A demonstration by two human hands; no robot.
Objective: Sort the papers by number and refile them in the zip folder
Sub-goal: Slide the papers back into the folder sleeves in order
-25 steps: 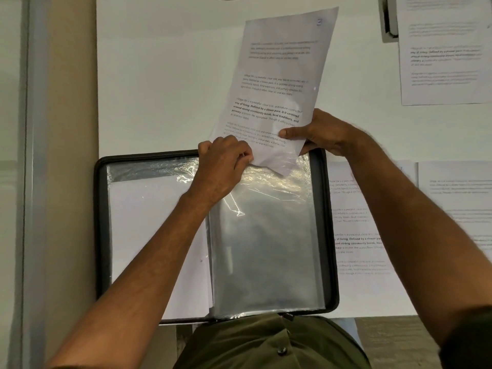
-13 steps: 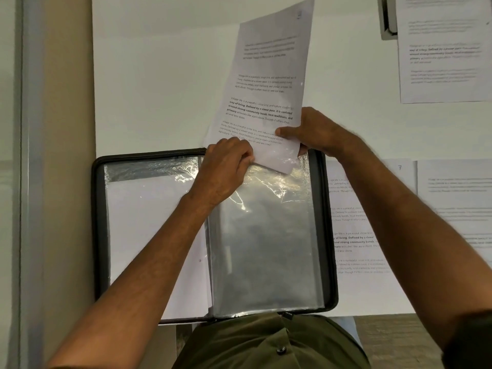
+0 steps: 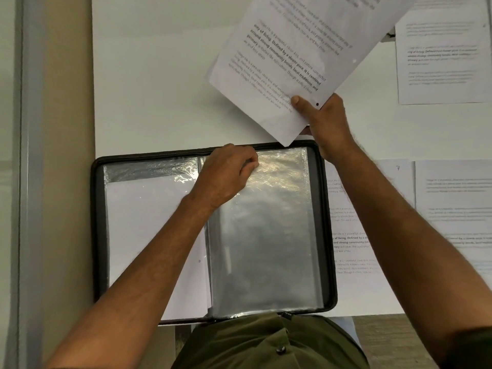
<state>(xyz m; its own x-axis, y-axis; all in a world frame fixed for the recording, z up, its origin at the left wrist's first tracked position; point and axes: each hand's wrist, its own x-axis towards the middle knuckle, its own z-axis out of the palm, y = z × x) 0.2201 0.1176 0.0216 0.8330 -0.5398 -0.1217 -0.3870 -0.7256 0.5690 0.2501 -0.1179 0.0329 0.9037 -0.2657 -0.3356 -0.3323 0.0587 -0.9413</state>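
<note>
Paper (image 3: pixel 290 62) in right hand (image 3: pixel 326 123), above folder (image 3: pixel 97 235).

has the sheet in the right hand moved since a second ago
Yes. The sheet has lifted away from the zip folder, swinging up and rightward; its bottom edge was at the clear sleeve mouth, and now only its corner overlaps the folder's top rim.

L arm runs from lower left of frame up to centre; left hand (image 3: pixel 229 174) knuckles up, fingers curled, tips pinching at sthg near top centre. R arm comes from lower right edge diagonally up; right hand (image 3: pixel 323 121) in upper centre-right, thumb on top, fingers underneath, gripping. Both forearms bare.
</note>
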